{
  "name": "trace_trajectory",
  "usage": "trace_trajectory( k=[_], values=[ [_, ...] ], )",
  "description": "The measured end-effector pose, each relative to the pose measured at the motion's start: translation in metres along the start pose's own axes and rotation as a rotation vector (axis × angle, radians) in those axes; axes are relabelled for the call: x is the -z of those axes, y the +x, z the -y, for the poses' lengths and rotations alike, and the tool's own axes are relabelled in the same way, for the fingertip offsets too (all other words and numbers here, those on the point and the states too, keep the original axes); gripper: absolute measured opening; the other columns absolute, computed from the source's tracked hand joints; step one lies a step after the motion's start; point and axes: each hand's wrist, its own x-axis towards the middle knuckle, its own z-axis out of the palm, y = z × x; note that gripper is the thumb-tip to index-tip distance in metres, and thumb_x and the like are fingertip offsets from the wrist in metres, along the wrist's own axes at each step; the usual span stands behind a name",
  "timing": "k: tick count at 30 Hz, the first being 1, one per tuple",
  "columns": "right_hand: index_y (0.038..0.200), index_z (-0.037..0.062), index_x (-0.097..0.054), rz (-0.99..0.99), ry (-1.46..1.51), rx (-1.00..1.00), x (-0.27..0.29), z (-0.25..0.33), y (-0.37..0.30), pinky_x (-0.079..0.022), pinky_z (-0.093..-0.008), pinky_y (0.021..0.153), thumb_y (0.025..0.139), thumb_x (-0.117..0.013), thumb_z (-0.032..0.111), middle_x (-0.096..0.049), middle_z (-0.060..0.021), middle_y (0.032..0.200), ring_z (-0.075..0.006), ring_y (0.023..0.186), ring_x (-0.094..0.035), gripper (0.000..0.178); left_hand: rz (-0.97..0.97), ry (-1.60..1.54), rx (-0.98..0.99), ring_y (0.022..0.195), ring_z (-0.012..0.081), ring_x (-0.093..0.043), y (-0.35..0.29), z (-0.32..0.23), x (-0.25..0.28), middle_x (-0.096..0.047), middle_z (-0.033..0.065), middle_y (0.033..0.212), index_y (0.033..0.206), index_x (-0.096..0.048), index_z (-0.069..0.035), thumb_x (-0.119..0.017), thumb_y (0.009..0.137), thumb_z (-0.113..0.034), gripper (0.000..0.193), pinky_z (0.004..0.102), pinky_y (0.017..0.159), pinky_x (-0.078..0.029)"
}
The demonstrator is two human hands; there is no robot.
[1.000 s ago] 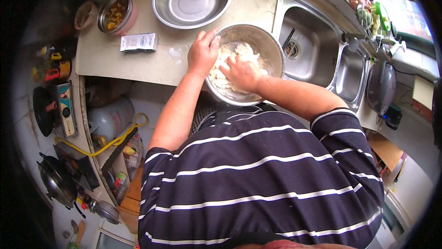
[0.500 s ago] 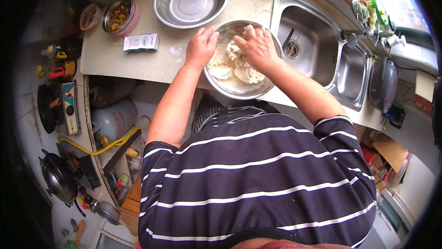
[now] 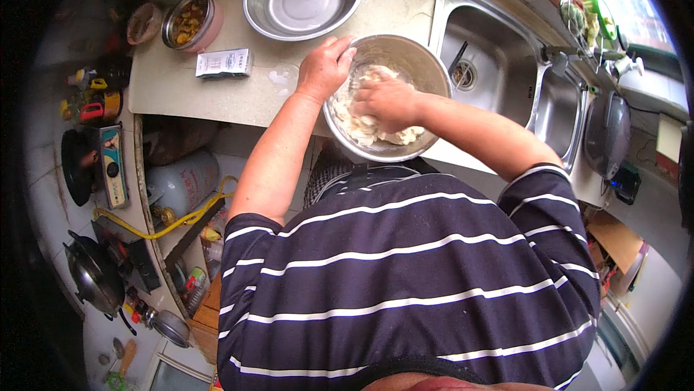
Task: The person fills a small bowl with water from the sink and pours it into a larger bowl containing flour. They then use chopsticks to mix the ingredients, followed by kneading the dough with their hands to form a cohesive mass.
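Rough, pale dough [image 3: 367, 132] lies in a steel bowl [image 3: 418, 58] at the counter's front edge, right before my body. At the bowl's left rim, my left hand [image 3: 327, 69] is closed on the metal, its thumb toward the inside. My right hand [image 3: 389, 103] is down inside the bowl with its fingers curled into the dough; their tips are hidden. Bits of dough and flour cling to the bowl's inner wall.
Behind the bowl stands a wide steel basin [image 3: 303, 1]. A small white carton [image 3: 223, 63] and a pink-sided pot of food [image 3: 195, 24] sit to the left, near a wet patch on the counter [image 3: 282, 105]. At right is a double sink [image 3: 499, 66].
My right hand has moved from the bowl's far right side down and nearer to me, into the dough. My left hand stays at the left rim, and the dough has been pushed about.
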Motion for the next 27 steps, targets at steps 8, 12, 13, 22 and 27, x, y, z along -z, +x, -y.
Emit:
trace_trajectory(
  k=[8,12,13,22,27],
  values=[
    [0.145,0.0205,-0.045,-0.117,0.031,-0.109,0.010,0.006,-0.034,-0.024,-0.0608,0.116,0.074,-0.074,0.033,-0.047,-0.0214,0.141,-0.0385,0.140,-0.037,0.078,0.005,-0.015,0.007,0.094,0.0365,-0.065,0.015,-0.004,0.000,-0.067,0.0155,0.102,0.116,-0.069,-0.012,-0.065,0.091,-0.022,0.028,0.0407,0.080,-0.052],
    [0.130,0.0052,-0.052,-0.277,-0.219,0.013,-0.032,0.028,0.008,-0.038,-0.0567,0.102,0.093,-0.044,0.025,-0.060,-0.0203,0.119,-0.0366,0.117,-0.056,0.043,-0.055,-0.014,0.055,0.091,0.0358,-0.065,0.012,-0.003,-0.004,-0.066,0.0118,0.101,0.113,-0.070,-0.016,-0.063,0.091,-0.027,0.026,0.0438,0.077,-0.052],
    [0.127,0.0046,-0.052,-0.293,-0.246,-0.032,-0.042,0.028,0.017,-0.039,-0.0559,0.099,0.093,-0.044,0.025,-0.059,-0.0204,0.119,-0.0360,0.114,-0.057,0.041,-0.053,-0.010,0.059,0.092,0.0358,-0.065,0.009,-0.002,-0.006,-0.066,0.0119,0.102,0.113,-0.070,-0.016,-0.063,0.091,-0.027,0.026,0.0437,0.077,-0.053],
    [0.108,0.0064,-0.055,-0.702,0.476,-0.665,-0.005,-0.026,0.043,-0.053,-0.0514,0.078,0.079,-0.066,0.026,-0.069,-0.0227,0.084,-0.0419,0.085,-0.067,0.037,-0.056,-0.019,0.044,0.100,0.0346,-0.065,0.009,0.002,-0.001,-0.067,0.0142,0.109,0.118,-0.068,-0.011,-0.064,0.092,-0.024,0.029,0.0395,0.085,-0.051],
    [0.122,0.0133,-0.059,-0.624,0.293,-0.477,0.011,-0.037,-0.050,-0.049,-0.0443,0.087,0.081,-0.072,0.025,-0.055,-0.0165,0.111,-0.0362,0.098,-0.060,0.044,-0.068,0.033,0.068,0.094,0.0345,-0.065,0.011,-0.004,0.000,-0.067,0.0129,0.105,0.117,-0.069,-0.013,-0.065,0.092,-0.025,0.028,0.0397,0.080,-0.052]
  ],
)
